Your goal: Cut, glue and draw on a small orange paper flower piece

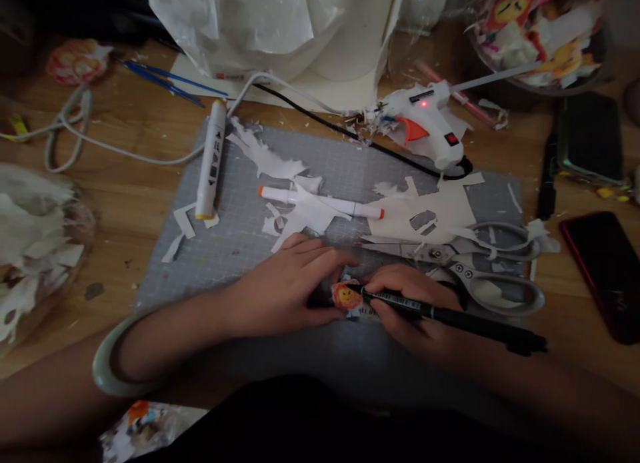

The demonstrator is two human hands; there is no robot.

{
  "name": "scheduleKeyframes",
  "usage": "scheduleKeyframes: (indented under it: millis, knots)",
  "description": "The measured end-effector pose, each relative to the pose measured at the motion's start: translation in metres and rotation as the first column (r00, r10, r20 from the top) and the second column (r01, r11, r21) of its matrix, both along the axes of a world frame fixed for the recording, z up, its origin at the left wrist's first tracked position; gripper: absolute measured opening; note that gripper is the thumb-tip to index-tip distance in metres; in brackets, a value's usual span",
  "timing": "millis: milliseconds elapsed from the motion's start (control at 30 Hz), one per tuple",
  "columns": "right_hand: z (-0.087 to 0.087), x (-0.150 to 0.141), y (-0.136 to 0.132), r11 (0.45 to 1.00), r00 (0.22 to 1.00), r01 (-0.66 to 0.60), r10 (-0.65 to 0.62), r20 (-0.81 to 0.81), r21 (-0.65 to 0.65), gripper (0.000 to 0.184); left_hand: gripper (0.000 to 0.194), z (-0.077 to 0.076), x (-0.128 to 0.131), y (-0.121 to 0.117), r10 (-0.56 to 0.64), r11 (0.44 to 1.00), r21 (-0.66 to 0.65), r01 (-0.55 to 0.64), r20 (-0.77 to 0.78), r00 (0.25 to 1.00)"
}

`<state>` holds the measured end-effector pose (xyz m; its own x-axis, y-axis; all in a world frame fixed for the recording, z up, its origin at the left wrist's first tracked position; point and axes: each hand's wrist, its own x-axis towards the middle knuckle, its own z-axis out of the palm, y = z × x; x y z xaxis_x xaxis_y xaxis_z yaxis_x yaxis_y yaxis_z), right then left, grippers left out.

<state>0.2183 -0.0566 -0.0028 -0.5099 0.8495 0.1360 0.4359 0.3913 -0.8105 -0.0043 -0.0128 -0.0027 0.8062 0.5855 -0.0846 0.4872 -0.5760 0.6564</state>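
A small painted paper piece, orange-red with a yellow middle and dark face-like marks, lies low over the mat between my hands. My left hand is curled at its left side, with thumb and fingertips at the piece's edge; their exact contact is partly hidden. In my right hand is a black pen, gripped near its front. The pen's tip rests on or just above the yellow middle. Beneath the piece, a pale strip with print shows partly. Grey-handled scissors lie open just beyond my right hand.
A grey cutting mat carries paper scraps, an orange-tipped marker and a yellow-ended marker. Behind are a white glue gun, its light red, and blue tweezers. Phones lie right; a bag of scraps sits left.
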Motion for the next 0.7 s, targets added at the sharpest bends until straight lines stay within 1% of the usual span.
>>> scheduleKeyframes:
  millis: [100, 233, 400, 500, 600, 700]
  knots:
    - [-0.0013, -0.0003, 0.0002, 1.000, 0.999, -0.007, 0.008, -0.038, 0.020, 0.014, 0.043, 0.0005, 0.0002, 0.0002, 0.003, 1.000, 0.001, -0.003, 0.002, 1.000]
    - [0.0013, -0.0011, 0.0012, 1.000, 1.000, -0.002, 0.002, -0.027, 0.020, 0.015, 0.043, 0.0011, 0.0001, 0.0003, 0.005, 1.000, -0.004, -0.005, 0.007, 1.000]
    - [0.0054, -0.0010, 0.0018, 0.998, 0.998, 0.057, -0.057, -0.017, -0.040, 0.012, 0.041, 0.0009, -0.0001, 0.0003, 0.001, 1.000, 0.000, -0.001, -0.007, 1.000]
    - [0.0047, -0.0001, 0.0014, 0.995, 0.994, 0.082, -0.086, -0.066, -0.056, 0.012, 0.040, 0.0004, -0.0001, 0.0008, -0.002, 1.000, 0.004, 0.002, -0.005, 1.000]
    - [0.0047, 0.0009, 0.0012, 0.993, 0.992, 0.088, -0.094, -0.082, -0.084, 0.012, 0.038, 0.0002, -0.0001, 0.0015, -0.004, 1.000, 0.010, 0.004, 0.005, 1.000]
    - [0.0060, 0.0014, 0.0014, 0.993, 0.993, 0.087, -0.093, -0.075, -0.076, 0.012, 0.036, 0.0005, 0.0000, 0.0021, -0.022, 1.000, 0.007, 0.022, -0.001, 1.000]
